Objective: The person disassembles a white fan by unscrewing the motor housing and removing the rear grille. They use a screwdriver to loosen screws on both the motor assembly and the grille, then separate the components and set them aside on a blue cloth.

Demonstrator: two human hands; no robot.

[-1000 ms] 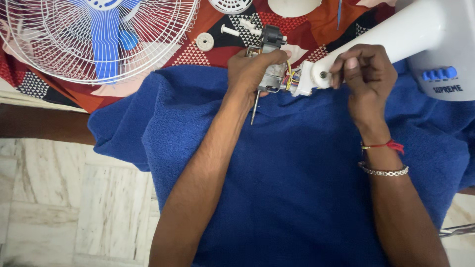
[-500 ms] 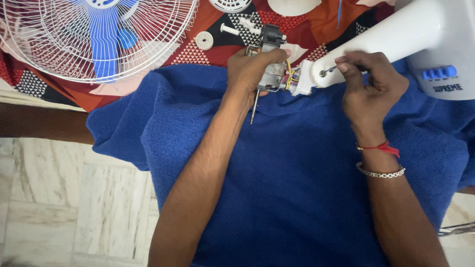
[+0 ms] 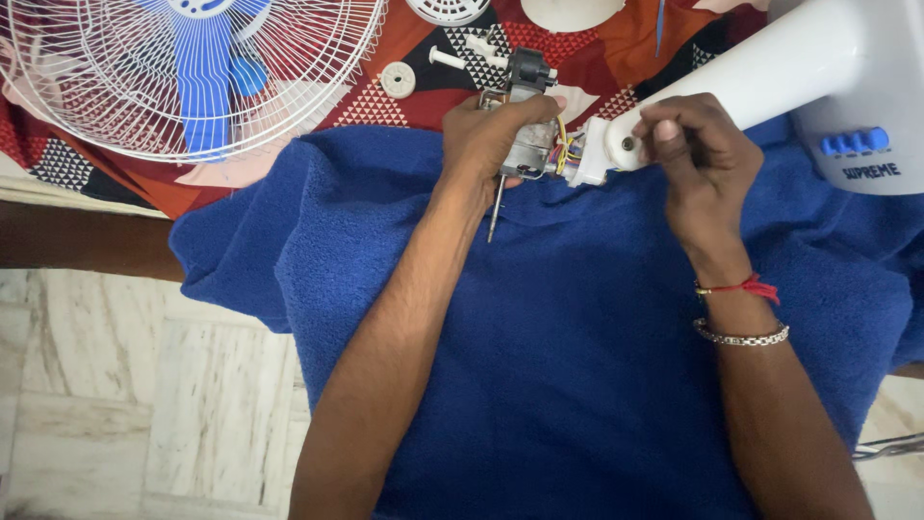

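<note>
Bright, even daylight; sharp, soft shadows.

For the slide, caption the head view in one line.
Left hand grips a fan motor at the white stand's neck; right hand pinches beside the joint, over a blue towel.

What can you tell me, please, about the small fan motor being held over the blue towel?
The small grey metal fan motor is a boxy block with a black part on top and a thin steel shaft pointing down toward the person. Yellow and other coloured wires run from it into the white plastic fan stand neck. The left hand wraps around it; the right hand pinches at the neck's end. It sits above the blue towel.
</note>
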